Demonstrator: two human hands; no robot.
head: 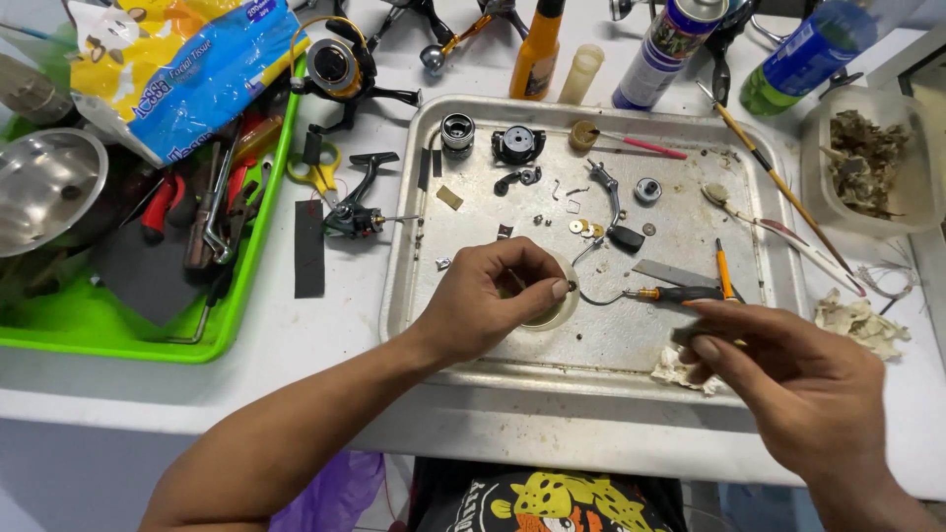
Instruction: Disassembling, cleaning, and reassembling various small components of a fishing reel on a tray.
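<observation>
My left hand (pixel 488 300) hovers over the middle of a scuffed metal tray (pixel 631 340). Its thumb and forefinger pinch a small dark part just above a pale round tub (pixel 558 313), which the hand partly hides. My right hand (pixel 798 389) is at the tray's front right corner with its fingertips drawn together; I cannot tell if they hold anything. It is next to a crumpled white rag (pixel 674 369). A small screwdriver with an orange band (pixel 680 293) lies between the two hands.
Dismantled fishing reel parts, a spool (pixel 457 131) and a bail arm (pixel 611 202) lie on the tray. A reel body (pixel 357 217) and yellow scissors (pixel 317 169) sit to its left. A green bin of tools (pixel 212 340) stands far left. Bottles and a spray can (pixel 670 44) line the back.
</observation>
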